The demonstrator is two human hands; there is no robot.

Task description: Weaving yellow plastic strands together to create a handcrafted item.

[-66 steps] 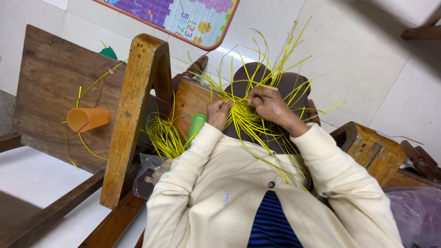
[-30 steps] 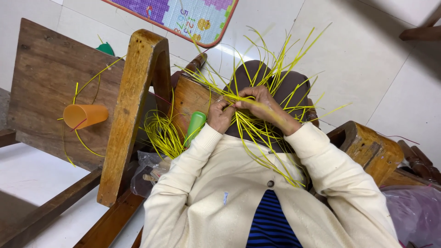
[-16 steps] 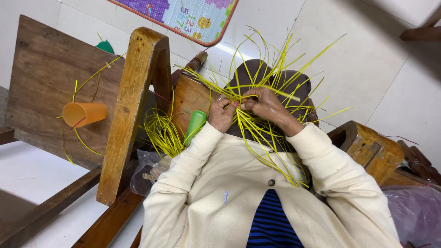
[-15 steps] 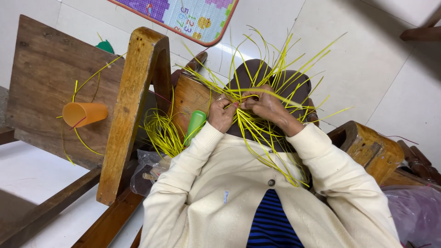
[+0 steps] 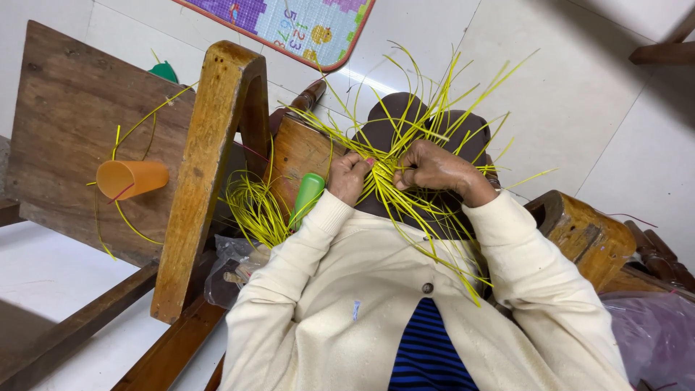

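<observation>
My left hand and my right hand meet over my lap, both closed on a fan of thin yellow strips that spread out and upward. The strips cross between my fingers above a dark brown cloth on my knees. More strips trail down over my cream sleeves toward my chest. A loose bundle of the same yellow strips lies left of my left hand, beside a green tube-shaped object.
A wooden chair frame and a wooden board stand at the left, with an orange cup on its side. A wooden block is at the right. A clear plastic bag lies below the bundle. A coloured mat lies on the white floor.
My hands have shifted slightly while working the strips, and the fanned ends have swayed. The camera view has drifted a little; everything else stays in place.
</observation>
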